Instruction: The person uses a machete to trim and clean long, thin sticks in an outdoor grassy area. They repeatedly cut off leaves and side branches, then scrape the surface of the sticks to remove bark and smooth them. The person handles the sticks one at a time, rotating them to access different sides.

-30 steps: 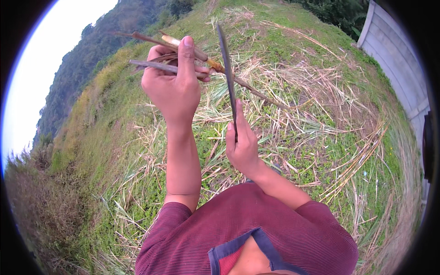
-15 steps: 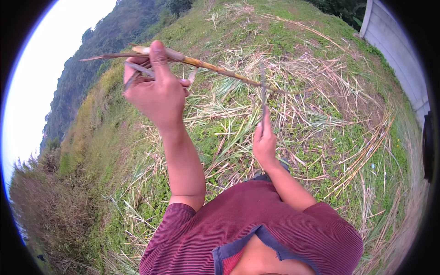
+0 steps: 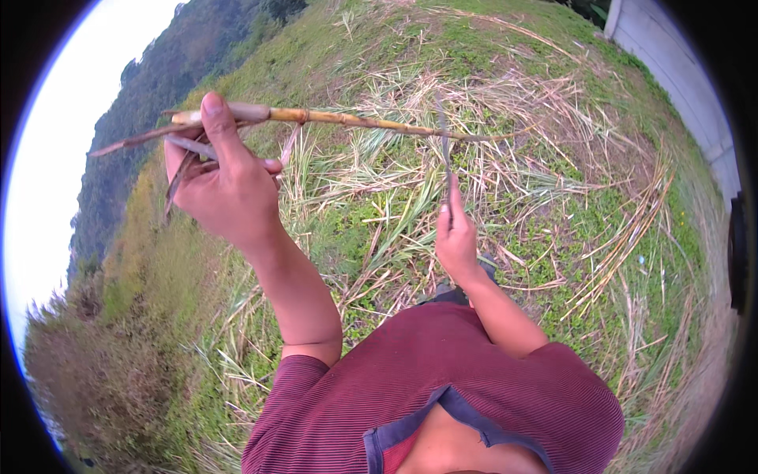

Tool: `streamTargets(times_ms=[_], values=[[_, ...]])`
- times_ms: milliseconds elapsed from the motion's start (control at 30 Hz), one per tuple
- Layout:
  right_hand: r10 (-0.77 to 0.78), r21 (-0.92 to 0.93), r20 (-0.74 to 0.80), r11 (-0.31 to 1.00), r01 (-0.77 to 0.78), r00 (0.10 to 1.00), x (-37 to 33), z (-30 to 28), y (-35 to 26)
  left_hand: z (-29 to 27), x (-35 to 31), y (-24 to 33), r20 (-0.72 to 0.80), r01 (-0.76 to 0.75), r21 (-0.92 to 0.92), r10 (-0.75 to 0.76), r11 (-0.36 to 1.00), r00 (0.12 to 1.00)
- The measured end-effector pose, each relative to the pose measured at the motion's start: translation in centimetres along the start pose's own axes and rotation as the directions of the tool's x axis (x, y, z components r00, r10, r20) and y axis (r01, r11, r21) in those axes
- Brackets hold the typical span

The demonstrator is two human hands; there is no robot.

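Left hand (image 3: 225,193): at left, fingers pinching a yellow-brown stalk (image 3: 347,120) with dry leaves (image 3: 134,141); stalk runs right. Right hand (image 3: 458,241): nearer, fingers closed around a knife (image 3: 445,146), blade crossing the stalk's thin end, contact unclear. Ground: scattered straw (image 3: 545,110). Right: loose canes (image 3: 624,245); far right, grey wall (image 3: 671,71). Near left: bushes (image 3: 103,363).

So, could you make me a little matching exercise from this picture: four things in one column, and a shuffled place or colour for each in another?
1. segmented stalk
2. long thin blade
3. shirt
4. wall

A. at the picture's upper right
B. held in the left hand
C. maroon, finely striped
D. held in the right hand

Pairs: 1-B; 2-D; 3-C; 4-A
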State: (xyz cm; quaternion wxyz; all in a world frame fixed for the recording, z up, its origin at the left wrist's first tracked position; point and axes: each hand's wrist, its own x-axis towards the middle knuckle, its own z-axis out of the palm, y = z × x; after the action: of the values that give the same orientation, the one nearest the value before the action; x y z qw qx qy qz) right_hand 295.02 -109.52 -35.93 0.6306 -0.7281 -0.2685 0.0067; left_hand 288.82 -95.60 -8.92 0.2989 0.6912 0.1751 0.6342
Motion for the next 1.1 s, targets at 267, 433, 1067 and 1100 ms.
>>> streamTargets(times_ms=[267, 433, 1067, 1100], values=[[0.245, -0.020, 0.350, 0.967, -0.254, 0.904, 0.4, -9.1, -0.7, -1.9, 2.6, -2.0, 0.319, -0.002, 0.113, -0.035, 0.994, 0.947], [-0.006, -0.084, 0.543, 0.995, 0.061, 0.840, 6.1, -17.4, -10.7, -4.0, 5.3, -2.2, 0.403, -0.120, 0.030, 0.098, 0.992, 0.910], [-0.438, -0.459, 0.546, 0.556, 0.692, 0.714, 11.3, -13.5, -18.1, -2.4, 6.5, 4.0, 0.384, -0.236, 0.047, 0.201, 0.971, 0.901], [-0.396, -0.487, 0.558, 0.555, 0.674, 0.729, 11.7, -13.8, -17.0, -2.2, 6.4, 4.0, 0.377, -0.291, 0.041, 0.255, 0.956, 0.890]])
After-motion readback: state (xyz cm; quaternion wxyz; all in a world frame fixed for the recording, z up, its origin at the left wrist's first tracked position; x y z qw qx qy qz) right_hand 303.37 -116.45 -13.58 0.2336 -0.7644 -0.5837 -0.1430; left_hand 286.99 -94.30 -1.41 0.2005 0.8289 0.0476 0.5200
